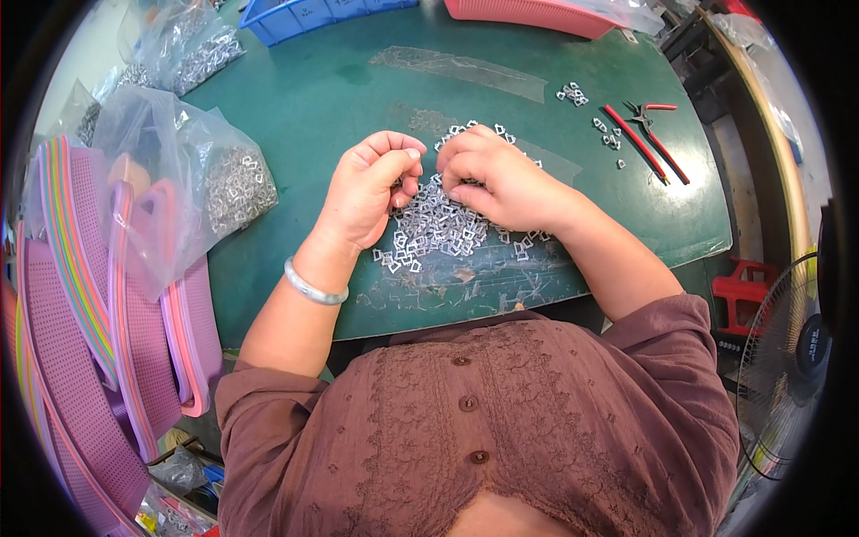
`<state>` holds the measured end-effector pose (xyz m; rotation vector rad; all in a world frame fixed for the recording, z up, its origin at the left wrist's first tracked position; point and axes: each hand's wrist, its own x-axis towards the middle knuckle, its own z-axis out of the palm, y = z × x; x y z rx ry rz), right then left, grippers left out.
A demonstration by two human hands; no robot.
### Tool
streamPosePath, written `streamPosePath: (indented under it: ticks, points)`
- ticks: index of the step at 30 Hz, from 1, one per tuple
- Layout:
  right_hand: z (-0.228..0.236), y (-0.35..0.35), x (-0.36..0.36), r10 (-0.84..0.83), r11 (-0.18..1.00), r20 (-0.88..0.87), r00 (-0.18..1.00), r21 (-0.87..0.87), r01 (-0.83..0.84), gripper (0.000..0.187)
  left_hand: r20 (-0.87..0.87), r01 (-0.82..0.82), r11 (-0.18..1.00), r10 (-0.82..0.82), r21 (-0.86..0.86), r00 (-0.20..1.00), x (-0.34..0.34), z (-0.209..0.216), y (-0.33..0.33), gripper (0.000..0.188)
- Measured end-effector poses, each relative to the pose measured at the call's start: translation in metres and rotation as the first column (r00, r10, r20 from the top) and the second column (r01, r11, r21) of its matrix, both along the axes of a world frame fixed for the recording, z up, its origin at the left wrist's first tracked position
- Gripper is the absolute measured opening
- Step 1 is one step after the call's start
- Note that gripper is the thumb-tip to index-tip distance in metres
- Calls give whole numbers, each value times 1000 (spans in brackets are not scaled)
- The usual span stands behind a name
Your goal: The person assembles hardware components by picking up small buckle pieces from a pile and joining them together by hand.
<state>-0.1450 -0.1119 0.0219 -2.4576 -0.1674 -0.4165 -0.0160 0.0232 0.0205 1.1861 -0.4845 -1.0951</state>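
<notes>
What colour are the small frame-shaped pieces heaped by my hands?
The small pieces are silvery grey, best seen in the head view.

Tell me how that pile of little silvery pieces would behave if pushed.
The pile would probably spread rather than slide as one, since its pieces lie loose and overlapping. Each is likely stiff, given the metallic look, and probably wouldn't roll, given its angular, open-frame outline.

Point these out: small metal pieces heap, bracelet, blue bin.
Small metal pieces heap (440,226): head view, middle of the heap.
Bracelet (313,291): head view, upper face of the band.
Blue bin (324,18): head view, outer side wall.
</notes>
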Motion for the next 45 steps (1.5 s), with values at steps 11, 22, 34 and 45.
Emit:
streamPosePath:
  ticks: [11,22,34,45]
  points:
    - [6,-2,-1,16,619,-217,976,769,161,4,-70,268,958,-262,101,962,-6,9,3,15]
    - [6,-2,-1,-10,521,-178,984,839,156,8,-99,187,982,-187,-4,977,-8,6,3,7]
    - [8,-1,-1,-49,567,-280,959,782,258,17,62,81,996,-83,38,995,-12,7,1,9]
    - [9,-1,-2,-34,532,-312,949,798,281,14,117,62,998,-64,22,991,-15,5,1,9]
